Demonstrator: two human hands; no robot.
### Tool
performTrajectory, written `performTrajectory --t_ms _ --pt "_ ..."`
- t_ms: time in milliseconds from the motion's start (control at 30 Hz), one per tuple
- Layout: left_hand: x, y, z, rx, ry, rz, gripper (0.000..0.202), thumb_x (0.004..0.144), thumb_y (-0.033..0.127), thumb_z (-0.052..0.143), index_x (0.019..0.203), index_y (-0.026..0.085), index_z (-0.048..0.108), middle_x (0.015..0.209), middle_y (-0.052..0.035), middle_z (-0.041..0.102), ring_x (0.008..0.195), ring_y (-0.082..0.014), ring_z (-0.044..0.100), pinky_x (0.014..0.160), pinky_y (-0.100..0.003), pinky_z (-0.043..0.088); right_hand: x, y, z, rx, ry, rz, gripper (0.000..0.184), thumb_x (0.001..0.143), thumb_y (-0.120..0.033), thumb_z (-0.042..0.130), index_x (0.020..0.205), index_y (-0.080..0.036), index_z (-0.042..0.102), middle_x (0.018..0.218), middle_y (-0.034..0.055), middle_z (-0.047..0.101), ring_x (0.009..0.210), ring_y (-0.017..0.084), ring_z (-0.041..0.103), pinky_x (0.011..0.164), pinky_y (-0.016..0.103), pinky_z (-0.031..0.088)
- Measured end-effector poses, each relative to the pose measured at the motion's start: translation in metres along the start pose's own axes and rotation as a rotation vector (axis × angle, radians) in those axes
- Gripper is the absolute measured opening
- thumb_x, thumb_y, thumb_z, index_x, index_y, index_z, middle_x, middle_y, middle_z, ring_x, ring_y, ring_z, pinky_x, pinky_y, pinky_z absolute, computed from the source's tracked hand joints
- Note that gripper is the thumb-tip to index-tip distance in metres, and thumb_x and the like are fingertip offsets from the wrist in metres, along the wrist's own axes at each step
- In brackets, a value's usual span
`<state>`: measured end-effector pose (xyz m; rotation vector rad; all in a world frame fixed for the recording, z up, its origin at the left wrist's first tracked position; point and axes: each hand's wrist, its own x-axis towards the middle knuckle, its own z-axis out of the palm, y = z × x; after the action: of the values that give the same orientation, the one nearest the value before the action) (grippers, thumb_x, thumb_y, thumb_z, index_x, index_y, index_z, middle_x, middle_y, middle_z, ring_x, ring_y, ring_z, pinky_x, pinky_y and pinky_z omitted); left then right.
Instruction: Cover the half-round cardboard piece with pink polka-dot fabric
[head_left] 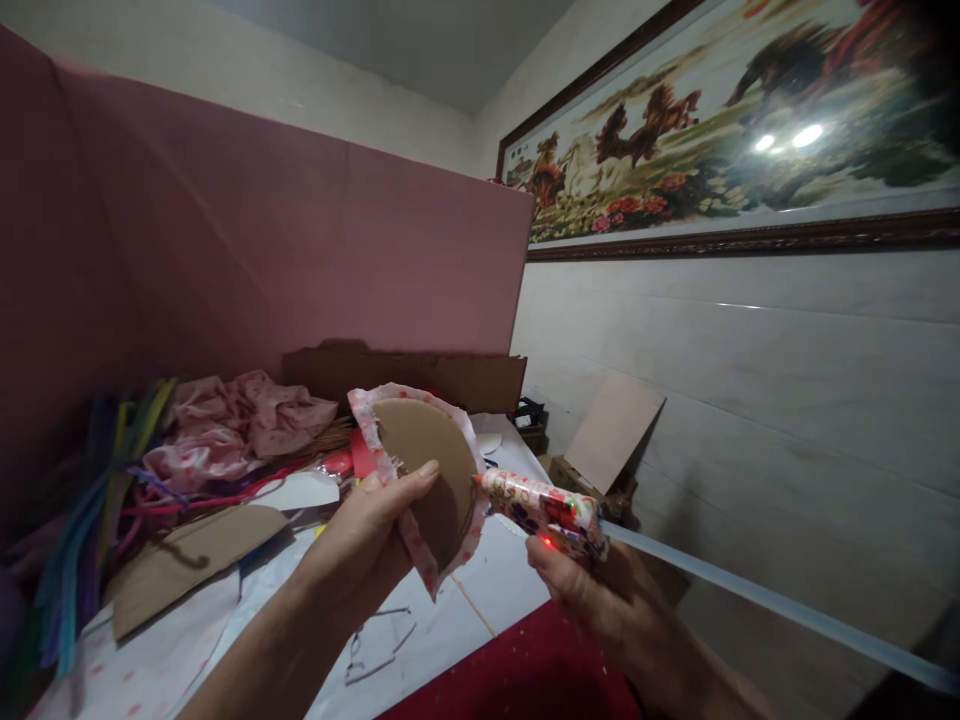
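Note:
My left hand (386,525) grips a half-round cardboard piece (431,450) by its straight side, thumb on the brown face. Pink-and-white spotted fabric (472,435) is folded over the edge all round it. In my right hand (592,590) is a hot glue gun (544,505) with a flowery pattern and a small red light lit. The orange nozzle touches or nearly touches the rim of the cardboard on its right. A long translucent glue stick (750,590) runs out of the back of the gun. The fingers around the handle are partly hidden.
Below lie a white-covered table (442,650), a pair of glasses (379,645) and a thin stick (474,605). At left are cut cardboard (202,560), crumpled pink fabric (247,420) and coloured strips (75,540). Cardboard (615,430) leans by the right wall.

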<state>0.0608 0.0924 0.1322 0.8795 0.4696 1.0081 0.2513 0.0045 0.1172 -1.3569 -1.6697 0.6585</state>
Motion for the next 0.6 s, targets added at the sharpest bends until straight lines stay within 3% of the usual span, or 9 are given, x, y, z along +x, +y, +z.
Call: performTrajectory --t_ms 133,300,467,600 --pt "0.001 0.000 0.000 -0.001 -0.014 0.013 0.022 0.083 0.014 0.060 0.104 0.010 0.063 0.098 -0.0149 0.073 0.086 -0.0259 0.068 0.075 -0.037 0.055 0.003 -0.002 -0.001 0.005 -0.017 -0.013 0.032 0.092 -0.046 0.045 0.103 -0.022 0.064 0.076 0.0017 0.062 0.075 0.021 0.059 0.078 0.032 0.049" --pt "0.001 0.001 0.001 0.030 -0.008 -0.031 0.020 0.084 0.018 0.058 0.096 0.005 0.066 0.087 -0.0188 0.073 0.077 -0.0270 0.069 0.070 -0.040 0.057 -0.006 0.001 0.003 -0.049 0.033 0.025 0.036 0.089 -0.048 0.048 0.102 -0.021 0.068 0.085 0.0048 0.066 0.080 0.023 0.061 0.081 0.036 0.050" --pt "0.002 0.000 0.000 -0.006 -0.020 0.007 0.016 0.085 0.014 0.056 0.095 0.007 0.066 0.080 -0.0142 0.073 0.076 -0.0240 0.069 0.073 -0.037 0.056 -0.017 0.009 0.007 -0.060 0.123 0.090 0.036 0.084 -0.053 0.054 0.092 -0.021 0.071 0.081 0.0055 0.067 0.078 0.024 0.062 0.079 0.034 0.053" --pt "0.001 0.000 0.000 -0.009 -0.037 0.002 0.017 0.085 0.013 0.056 0.096 0.007 0.066 0.082 -0.0142 0.073 0.077 -0.0233 0.069 0.075 -0.036 0.056 -0.014 0.005 0.005 -0.043 0.143 0.066 0.035 0.085 -0.050 0.053 0.096 -0.021 0.070 0.082 0.0051 0.068 0.082 0.025 0.063 0.078 0.034 0.053"
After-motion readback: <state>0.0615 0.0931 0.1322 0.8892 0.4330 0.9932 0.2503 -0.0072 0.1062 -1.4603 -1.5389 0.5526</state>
